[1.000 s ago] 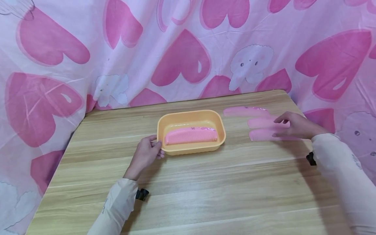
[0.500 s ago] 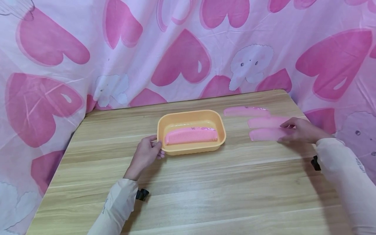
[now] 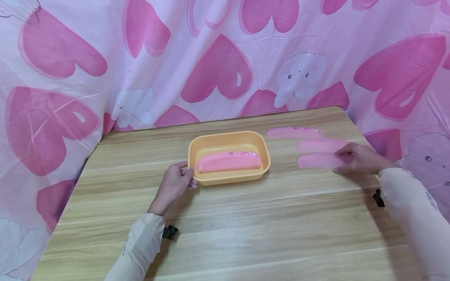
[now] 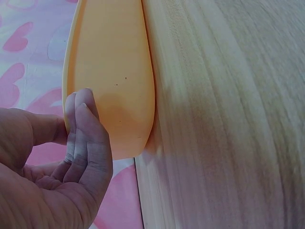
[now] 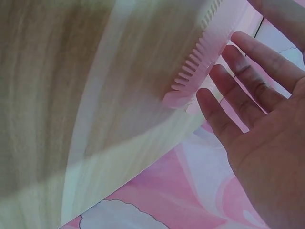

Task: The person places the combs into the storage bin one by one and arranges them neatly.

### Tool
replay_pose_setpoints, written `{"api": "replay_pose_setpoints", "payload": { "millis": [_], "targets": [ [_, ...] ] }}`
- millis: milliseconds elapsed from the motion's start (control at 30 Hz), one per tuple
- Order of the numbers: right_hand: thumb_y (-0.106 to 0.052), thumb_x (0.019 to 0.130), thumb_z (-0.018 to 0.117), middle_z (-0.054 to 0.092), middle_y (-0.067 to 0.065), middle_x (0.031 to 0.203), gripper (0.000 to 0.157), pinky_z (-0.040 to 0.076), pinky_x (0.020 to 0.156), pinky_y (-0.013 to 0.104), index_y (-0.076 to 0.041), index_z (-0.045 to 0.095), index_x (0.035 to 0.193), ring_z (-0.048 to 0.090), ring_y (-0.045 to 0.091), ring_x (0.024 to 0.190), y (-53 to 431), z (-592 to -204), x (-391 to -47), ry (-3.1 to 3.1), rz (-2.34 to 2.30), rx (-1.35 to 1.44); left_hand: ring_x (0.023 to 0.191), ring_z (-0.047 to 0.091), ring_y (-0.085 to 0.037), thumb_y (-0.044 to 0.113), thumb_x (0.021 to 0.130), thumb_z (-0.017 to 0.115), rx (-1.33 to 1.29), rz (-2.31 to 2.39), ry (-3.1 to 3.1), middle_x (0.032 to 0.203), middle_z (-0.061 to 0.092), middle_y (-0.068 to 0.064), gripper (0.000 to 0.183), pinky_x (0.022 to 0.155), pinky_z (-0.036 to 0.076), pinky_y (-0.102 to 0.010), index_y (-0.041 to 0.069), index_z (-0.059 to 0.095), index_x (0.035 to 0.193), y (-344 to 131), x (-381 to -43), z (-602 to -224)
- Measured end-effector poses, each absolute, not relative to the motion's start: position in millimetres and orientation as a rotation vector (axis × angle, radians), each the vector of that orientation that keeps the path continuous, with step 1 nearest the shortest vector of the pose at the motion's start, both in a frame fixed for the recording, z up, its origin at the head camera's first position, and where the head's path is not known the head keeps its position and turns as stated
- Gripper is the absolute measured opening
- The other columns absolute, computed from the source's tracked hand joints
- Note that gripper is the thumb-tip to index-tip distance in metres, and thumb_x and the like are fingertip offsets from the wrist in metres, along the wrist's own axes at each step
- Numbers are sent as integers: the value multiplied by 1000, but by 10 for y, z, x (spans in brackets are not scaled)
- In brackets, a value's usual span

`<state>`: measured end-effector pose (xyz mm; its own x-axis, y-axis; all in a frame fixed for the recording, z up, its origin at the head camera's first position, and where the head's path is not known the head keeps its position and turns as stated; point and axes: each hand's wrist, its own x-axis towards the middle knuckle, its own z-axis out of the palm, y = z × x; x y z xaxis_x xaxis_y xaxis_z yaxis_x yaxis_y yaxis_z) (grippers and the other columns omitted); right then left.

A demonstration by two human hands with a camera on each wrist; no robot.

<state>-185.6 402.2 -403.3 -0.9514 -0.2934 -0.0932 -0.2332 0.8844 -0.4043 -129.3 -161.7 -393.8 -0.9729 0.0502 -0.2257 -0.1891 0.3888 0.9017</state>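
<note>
In the head view my left hand [image 3: 175, 178] grips the left end of a yellow-orange plastic tray [image 3: 264, 166], thumb at the rim and fingers against the outer wall. The left wrist view shows those fingers [image 4: 93, 129] pressed to the tray wall [image 4: 116, 57]. One pink comb [image 3: 228, 163] lies inside, teeth toward me. On the right, my right hand [image 3: 362, 159] is over the right end of the nearest pink comb [image 3: 316, 160]. Its fingers [image 5: 226, 88] look fairly straight in the right wrist view, tips right at the back of a comb [image 5: 195, 69].
Two more pink combs lie behind the nearest one: a middle comb [image 3: 320, 146] and a far comb [image 3: 293, 133]. The wooden table [image 3: 246, 226] ends at a pink heart-patterned curtain [image 3: 218, 70] behind and at both sides.
My right hand has drawn back to the right along the nearest comb, mostly in the first half second. The left hand, the tray and the comb in it stay put.
</note>
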Motion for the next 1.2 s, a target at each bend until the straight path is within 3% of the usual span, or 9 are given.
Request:
{"api": "replay_pose_setpoints", "payload": {
  "millis": [567, 833, 1200],
  "targets": [
    [-26, 69, 95, 65, 8, 97, 58, 49, 71, 27, 7, 72, 111, 53, 24, 87, 3994, -4057, -1745, 2854, -603, -447, 65, 68, -16, 3, 104, 49, -112, 1604, 2440, 77, 69, -14, 41, 66, 65, -35, -10, 47, 142, -1624, -1294, -3931],
    [-31, 69, 95, 67, 5, 95, 57, 52, 72, 26, 6, 72, 107, 57, 22, 86, 3961, -4052, -1773, 2788, -610, -407, 64, 68, -16, 4, 103, 50, -107, 1600, 2452, 76, 69, -13, 41, 65, 64, -32, -10, 47, 142, -1624, -1299, -3936],
    [-28, 71, 93, 65, 2, 85, 45, 52, 69, 24, 1, 72, 98, 56, 17, 79, 3849, -4060, -1797, 2803, -639, -448, 65, 68, -16, 4, 104, 50, -95, 1609, 2452, 75, 69, -12, 40, 64, 64, -32, -10, 49, 141, -1630, -1296, -3935]
  ]
}}
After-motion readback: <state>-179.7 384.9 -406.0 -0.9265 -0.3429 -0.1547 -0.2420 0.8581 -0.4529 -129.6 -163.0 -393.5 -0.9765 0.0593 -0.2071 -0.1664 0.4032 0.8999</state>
